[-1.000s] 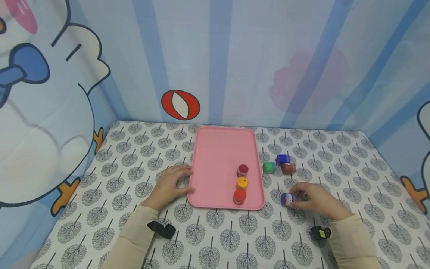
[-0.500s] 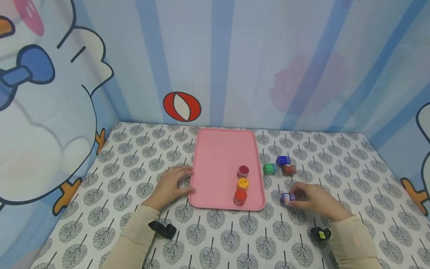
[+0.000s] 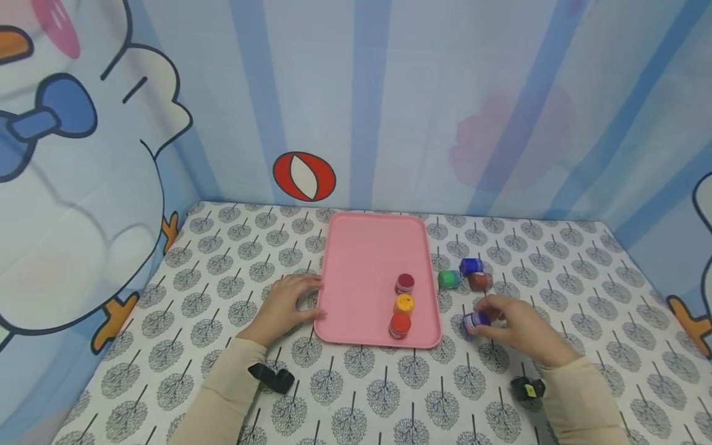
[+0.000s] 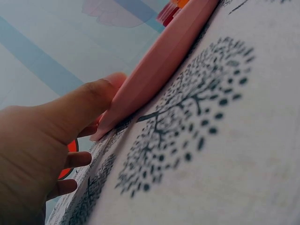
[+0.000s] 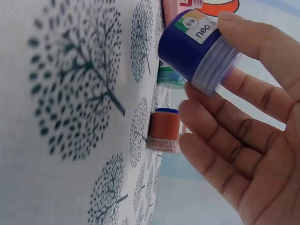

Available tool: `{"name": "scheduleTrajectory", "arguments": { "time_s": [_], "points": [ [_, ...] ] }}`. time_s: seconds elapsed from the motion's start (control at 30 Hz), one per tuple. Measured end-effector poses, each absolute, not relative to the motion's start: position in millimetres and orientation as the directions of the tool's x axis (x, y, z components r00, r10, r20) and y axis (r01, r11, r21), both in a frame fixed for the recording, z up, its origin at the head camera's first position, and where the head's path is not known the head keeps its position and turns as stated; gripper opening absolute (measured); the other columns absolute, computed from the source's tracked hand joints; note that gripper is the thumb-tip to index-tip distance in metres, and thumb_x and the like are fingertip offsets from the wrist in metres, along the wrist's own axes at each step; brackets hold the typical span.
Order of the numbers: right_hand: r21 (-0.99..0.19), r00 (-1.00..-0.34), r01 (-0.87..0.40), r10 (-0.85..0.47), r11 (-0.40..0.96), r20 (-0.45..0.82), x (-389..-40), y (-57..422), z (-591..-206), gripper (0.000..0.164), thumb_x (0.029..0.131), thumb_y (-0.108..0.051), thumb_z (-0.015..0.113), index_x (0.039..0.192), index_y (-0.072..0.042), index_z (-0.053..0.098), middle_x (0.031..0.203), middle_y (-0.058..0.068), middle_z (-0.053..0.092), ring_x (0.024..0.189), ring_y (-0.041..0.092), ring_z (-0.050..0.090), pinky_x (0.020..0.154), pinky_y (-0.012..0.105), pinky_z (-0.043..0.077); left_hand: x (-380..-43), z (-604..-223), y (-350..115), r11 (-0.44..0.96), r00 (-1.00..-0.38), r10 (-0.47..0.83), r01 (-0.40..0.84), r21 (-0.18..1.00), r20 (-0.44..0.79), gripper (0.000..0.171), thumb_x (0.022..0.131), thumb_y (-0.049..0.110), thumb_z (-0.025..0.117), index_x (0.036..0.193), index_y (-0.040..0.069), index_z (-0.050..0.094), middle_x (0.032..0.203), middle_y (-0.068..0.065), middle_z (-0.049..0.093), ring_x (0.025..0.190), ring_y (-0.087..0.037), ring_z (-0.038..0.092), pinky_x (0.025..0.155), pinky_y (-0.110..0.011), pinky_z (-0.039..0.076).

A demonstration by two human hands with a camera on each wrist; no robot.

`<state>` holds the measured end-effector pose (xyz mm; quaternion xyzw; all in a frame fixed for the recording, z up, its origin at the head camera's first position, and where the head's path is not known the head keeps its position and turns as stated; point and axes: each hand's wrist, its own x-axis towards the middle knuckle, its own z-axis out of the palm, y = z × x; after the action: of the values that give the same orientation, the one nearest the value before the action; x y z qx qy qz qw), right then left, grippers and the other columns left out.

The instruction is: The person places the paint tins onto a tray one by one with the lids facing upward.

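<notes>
My right hand [image 3: 520, 327] pinches a small purple paint jar [image 5: 190, 44] between thumb and fingers, tilted close over the cloth to the right of the tray. Its label and ridged clear end show in the right wrist view. My left hand [image 3: 283, 309] rests at the left edge of the pink tray [image 3: 361, 247], thumb [image 4: 105, 89] against the rim and fingers spread along it. Inside the tray, near its right side, a dark red jar [image 3: 405, 283], a yellow jar [image 3: 404, 303] and a red jar [image 3: 400, 325] stand upright in a row.
Right of the tray a green jar [image 3: 449, 279], a blue jar [image 3: 471, 266] and a brown jar [image 3: 481, 282] lie close together, beyond my right hand. A tree-print cloth [image 3: 356, 395] covers the table. A cartoon curtain [image 3: 411, 111] hangs behind its far edge.
The purple jar has turned and tilted in my right hand and shifted slightly. My left hand stays at the tray's edge. The jars in the tray have not moved relative to it.
</notes>
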<state>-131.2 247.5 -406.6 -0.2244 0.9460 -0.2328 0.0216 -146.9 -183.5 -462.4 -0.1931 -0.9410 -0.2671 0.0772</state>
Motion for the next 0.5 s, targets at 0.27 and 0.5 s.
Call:
{"name": "scheduleTrajectory", "arguments": {
  "time_s": [0.27, 0.5],
  "points": [
    [-0.406, -0.895, -0.436, -0.436, 0.803, 0.098, -129.2, 239.4, -401.3, 0.038, 0.076, -0.030, 0.079, 0.105, -0.008, 0.068, 0.092, -0.002, 0.069, 0.085, 0.015, 0.064, 0.080, 0.043, 0.056, -147.1, -461.7, -182.7, 0.786, -0.917, 0.319, 0.397, 0.474, 0.241, 0.059, 0.076, 0.042, 0.077, 0.125, 0.013, 0.061, 0.138, -0.006, 0.057, 0.131, -0.029, 0.048, 0.112, -0.055, 0.034],
    [-0.406, -0.896, -0.430, -0.436, 0.806, 0.083, -130.9, 231.8, -395.9, 0.043, 0.076, -0.031, 0.079, 0.110, -0.008, 0.066, 0.097, 0.002, 0.069, 0.089, 0.020, 0.066, 0.082, 0.046, 0.056, -146.9, -461.8, -182.8, 0.786, -0.919, 0.316, 0.394, 0.476, 0.238, 0.059, 0.076, 0.042, 0.077, 0.125, 0.014, 0.061, 0.138, -0.005, 0.057, 0.131, -0.029, 0.048, 0.112, -0.055, 0.034]
  ]
}}
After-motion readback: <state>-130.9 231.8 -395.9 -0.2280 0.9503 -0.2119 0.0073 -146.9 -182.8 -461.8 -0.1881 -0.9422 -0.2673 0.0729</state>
